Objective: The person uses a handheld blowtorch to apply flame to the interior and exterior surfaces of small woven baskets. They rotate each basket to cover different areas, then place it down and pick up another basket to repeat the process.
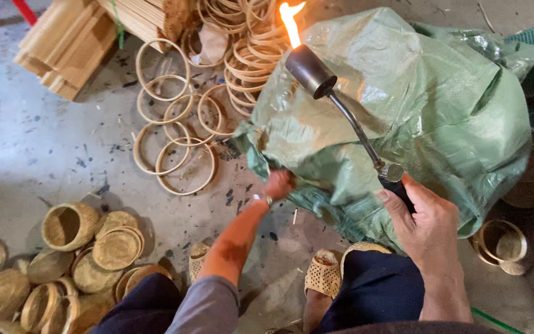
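Note:
My right hand [428,226] grips the black handle of a gas torch [341,108], a bent metal tube ending in a dark nozzle. A yellow flame [290,21] burns upward from the nozzle. My left hand [277,184] reaches forward and grasps the lower edge of a large green woven plastic sack [428,105], which bulges full on the concrete floor right in front of me. The torch tube lies across the sack's top. My knees in dark trousers and one foot in a woven sandal [324,272] show at the bottom.
Several thin bamboo hoops [177,142] lie on the floor left of the sack, with more stacked behind. Bundled bamboo slats [72,40] sit at top left. Small woven baskets and lids [69,226] are heaped at lower left. Another small basket [500,242] sits at right.

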